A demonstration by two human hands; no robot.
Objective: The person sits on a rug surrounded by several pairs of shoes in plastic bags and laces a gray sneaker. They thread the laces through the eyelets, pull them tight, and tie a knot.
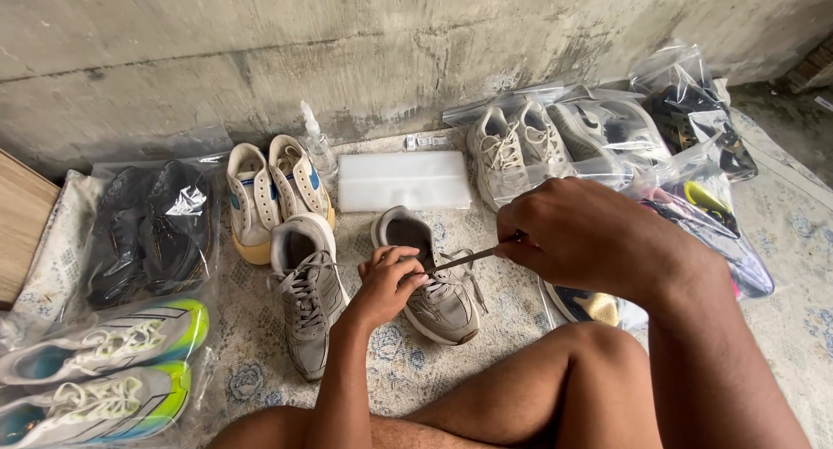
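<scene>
Lacing is in progress: the left hand (388,280) pins the grey shoe (434,288) while the right hand (583,232) pinches its lace (473,255) taut; next move requires threading an eyelet.

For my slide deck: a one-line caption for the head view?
Left hand steadies a grey sneaker while right hand pulls its lace taut.

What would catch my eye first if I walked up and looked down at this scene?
Probably the two hands in the middle: the left hand steadies a grey sneaker on the patterned mat, while the right hand pulls its lace taut. Its twin grey sneaker lies just to the left. Around them lie shoes sealed in clear plastic bags, with neon green-soled ones at lower left.
</scene>
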